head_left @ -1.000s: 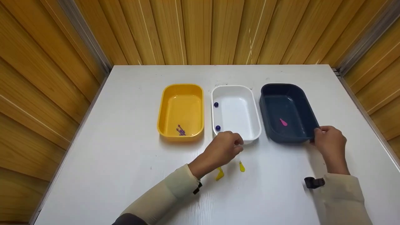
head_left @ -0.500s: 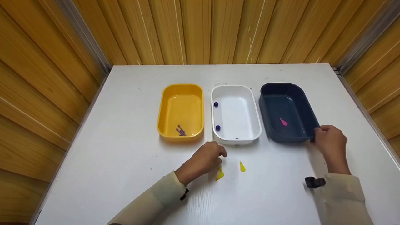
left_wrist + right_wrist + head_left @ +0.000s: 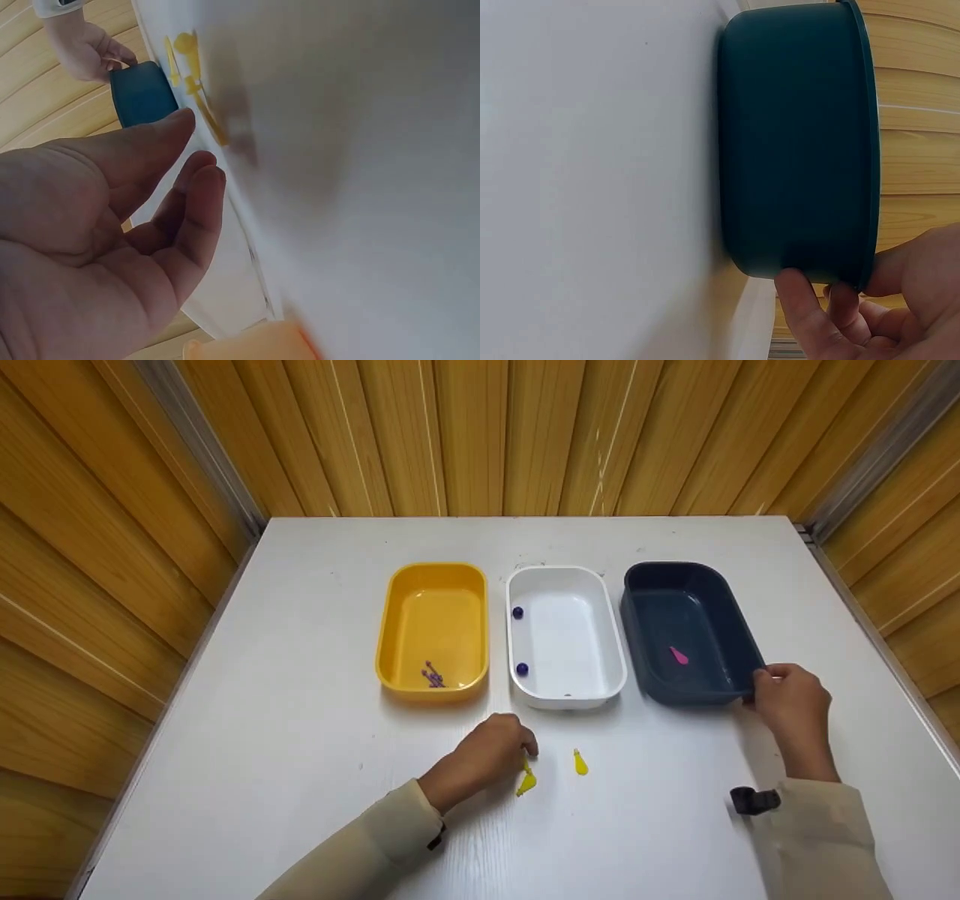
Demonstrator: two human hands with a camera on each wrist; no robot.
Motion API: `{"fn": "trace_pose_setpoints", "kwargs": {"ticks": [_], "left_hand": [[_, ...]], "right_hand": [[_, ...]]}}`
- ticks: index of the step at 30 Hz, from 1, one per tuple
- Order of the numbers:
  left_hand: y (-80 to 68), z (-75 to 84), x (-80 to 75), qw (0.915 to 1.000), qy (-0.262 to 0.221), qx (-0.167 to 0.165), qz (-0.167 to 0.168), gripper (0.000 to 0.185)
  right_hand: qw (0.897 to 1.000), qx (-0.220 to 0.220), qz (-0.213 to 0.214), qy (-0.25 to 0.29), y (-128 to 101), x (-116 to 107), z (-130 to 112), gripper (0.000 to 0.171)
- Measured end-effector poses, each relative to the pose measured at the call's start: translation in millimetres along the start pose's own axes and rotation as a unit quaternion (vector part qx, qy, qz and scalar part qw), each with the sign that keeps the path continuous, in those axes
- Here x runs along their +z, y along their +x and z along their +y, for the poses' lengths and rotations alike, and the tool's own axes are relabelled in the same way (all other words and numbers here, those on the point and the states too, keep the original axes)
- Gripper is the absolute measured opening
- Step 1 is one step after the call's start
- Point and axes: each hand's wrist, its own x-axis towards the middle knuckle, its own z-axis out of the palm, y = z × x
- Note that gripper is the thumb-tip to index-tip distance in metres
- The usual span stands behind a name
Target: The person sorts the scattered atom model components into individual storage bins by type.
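Note:
My left hand (image 3: 487,750) hovers over the white table, just left of the small yellow drop-shaped piece (image 3: 527,781). Thumb and fingers are loosely bent with a gap between them and nothing inside, as the left wrist view shows. A thin yellow stick (image 3: 208,116) lies by that piece, partly behind the hand in the head view. Another yellow drop-shaped piece (image 3: 581,763) lies to the right. My right hand (image 3: 795,716) pinches the near right corner of the dark blue tray (image 3: 795,142), thumb at the rim, fingers against the wall. Inside this tray lies a pink drop-shaped piece (image 3: 679,655).
A white tray (image 3: 621,660) stands in the middle with two dark purple balls (image 3: 522,669) along its left side. Left of it, a yellow tray (image 3: 384,660) holds several purple sticks (image 3: 433,676). Wooden panels (image 3: 480,435) close off the table's back and sides.
The left hand has drawn back from the white tray's front edge, toward the left and nearer, to beside the yellow pieces. The right hand keeps its grip on the dark blue tray.

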Motion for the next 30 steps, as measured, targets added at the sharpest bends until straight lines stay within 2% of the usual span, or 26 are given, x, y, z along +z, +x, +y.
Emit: {"fn": "trace_pose_setpoints", "kwargs": {"ticks": [4, 23, 30], "left_hand": [[0.6, -2.3, 3.5, 0.9996, 0.014, 0.020, 0.012, 0.028], [5.5, 0.1, 7.4, 0.9994, 0.013, -0.033, -0.002, 0.013], [2.2, 2.0, 6.6, 0.9995, 0.020, -0.020, 0.013, 0.012]], "right_hand": [[1.000, -0.003, 0.004, 0.002, -0.4, 1.0, 0.0, 0.054], [1.000, 0.015, -0.009, 0.008, 1.2, 1.0, 2.3, 0.055], [1.000, -0.007, 0.002, 0.002, 0.3, 0.9, 1.5, 0.053]]}}
